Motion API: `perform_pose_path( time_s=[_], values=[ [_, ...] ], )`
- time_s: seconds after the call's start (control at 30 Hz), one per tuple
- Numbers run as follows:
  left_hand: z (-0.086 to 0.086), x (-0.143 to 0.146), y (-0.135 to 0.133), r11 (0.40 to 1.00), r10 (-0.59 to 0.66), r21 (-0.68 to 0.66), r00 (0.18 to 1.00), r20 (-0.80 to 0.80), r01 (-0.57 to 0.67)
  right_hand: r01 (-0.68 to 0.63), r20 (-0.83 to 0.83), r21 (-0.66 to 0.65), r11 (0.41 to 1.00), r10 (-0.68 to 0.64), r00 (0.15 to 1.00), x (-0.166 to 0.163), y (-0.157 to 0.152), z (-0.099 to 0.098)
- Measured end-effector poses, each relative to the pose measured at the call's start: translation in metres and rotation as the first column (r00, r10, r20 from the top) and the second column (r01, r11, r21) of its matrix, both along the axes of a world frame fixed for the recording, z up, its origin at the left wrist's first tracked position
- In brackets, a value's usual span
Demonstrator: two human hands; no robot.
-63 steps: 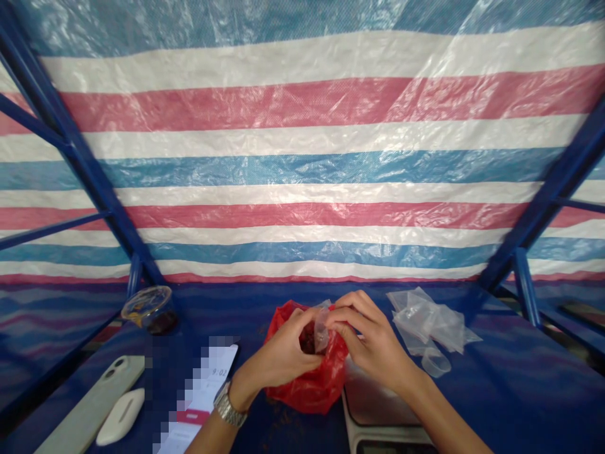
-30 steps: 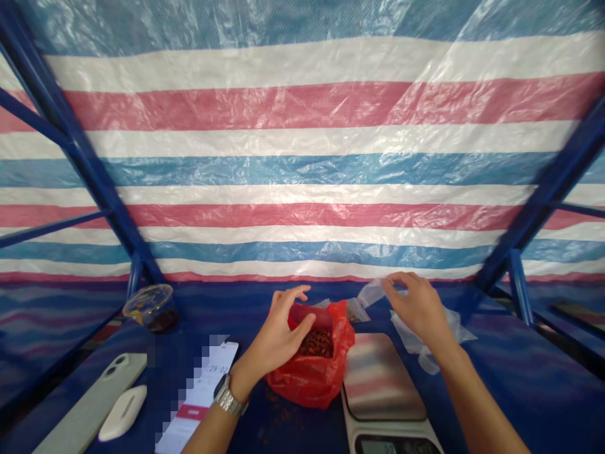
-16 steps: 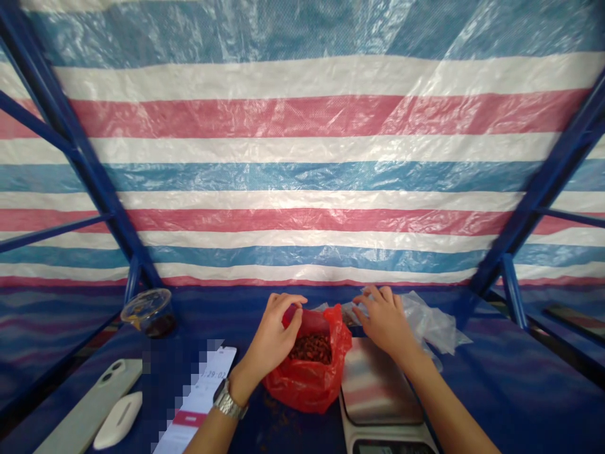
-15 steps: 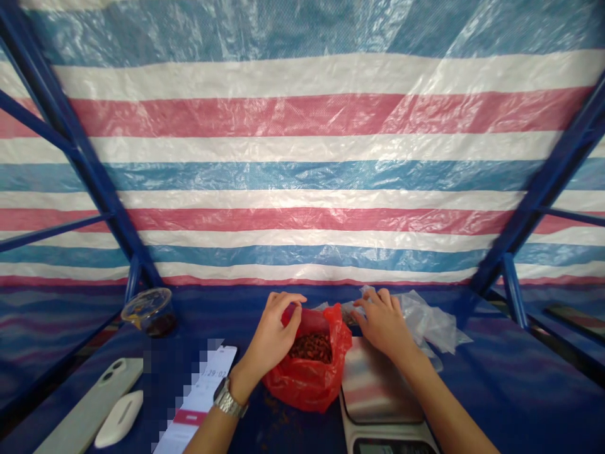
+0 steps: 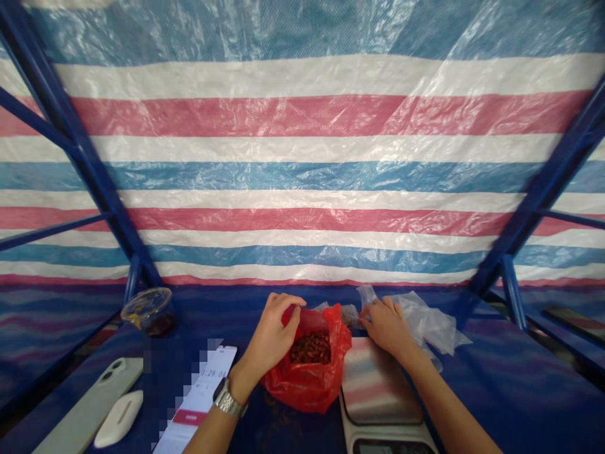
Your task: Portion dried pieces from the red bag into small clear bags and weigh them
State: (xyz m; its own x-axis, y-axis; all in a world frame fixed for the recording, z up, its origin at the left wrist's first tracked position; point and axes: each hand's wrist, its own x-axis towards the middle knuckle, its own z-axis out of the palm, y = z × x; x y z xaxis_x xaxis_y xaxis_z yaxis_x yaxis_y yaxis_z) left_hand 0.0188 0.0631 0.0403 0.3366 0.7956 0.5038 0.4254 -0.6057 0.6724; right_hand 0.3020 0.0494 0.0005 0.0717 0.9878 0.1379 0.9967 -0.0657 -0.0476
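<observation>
left hand (image 5: 270, 347) holds red bag (image 5: 302, 384), right hand (image 5: 387, 326) touches clear bag (image 5: 428, 325)

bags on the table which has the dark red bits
The red plastic bag at the left hand: open, dark red bits inside; the clear plastic bags by the right hand hold none.

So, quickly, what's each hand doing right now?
Left hand: closed, gripping the rim of the red plastic bag.
Right hand: closed, pinching a small clear plastic bag.
</observation>
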Motion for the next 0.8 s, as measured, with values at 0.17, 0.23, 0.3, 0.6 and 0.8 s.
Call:
perform_pose_path(
  time_s=[0.17, 0.23, 0.3, 0.6, 0.8],
  values=[
    [0.001, 0.000, 0.000, 1.000, -0.011, 0.001, 1.000, 0.000, 0.011, 0.062, -0.055, 0.020, 0.998, -0.061, 0.997, 0.004, 0.005, -0.005],
    [0.002, 0.000, -0.001, 1.000, -0.016, 0.000, 1.000, -0.003, 0.016, 0.065, -0.062, 0.026, 0.998, -0.064, 0.996, 0.005, 0.007, -0.006],
    [0.002, 0.000, -0.001, 1.000, -0.020, -0.004, 1.000, -0.010, 0.019, 0.054, -0.083, 0.009, 0.999, -0.053, 0.995, 0.006, 0.009, -0.007],
    [0.000, 0.001, -0.001, 1.000, -0.024, 0.002, 1.000, -0.013, 0.024, 0.047, -0.208, 0.037, 0.998, -0.038, 0.977, 0.013, 0.017, -0.011],
    [0.002, 0.000, 0.000, 1.000, -0.019, 0.014, 1.000, 0.020, 0.018, 0.088, -0.555, 0.337, 0.937, 0.122, 0.823, 0.021, 0.024, -0.002]
  ],
)
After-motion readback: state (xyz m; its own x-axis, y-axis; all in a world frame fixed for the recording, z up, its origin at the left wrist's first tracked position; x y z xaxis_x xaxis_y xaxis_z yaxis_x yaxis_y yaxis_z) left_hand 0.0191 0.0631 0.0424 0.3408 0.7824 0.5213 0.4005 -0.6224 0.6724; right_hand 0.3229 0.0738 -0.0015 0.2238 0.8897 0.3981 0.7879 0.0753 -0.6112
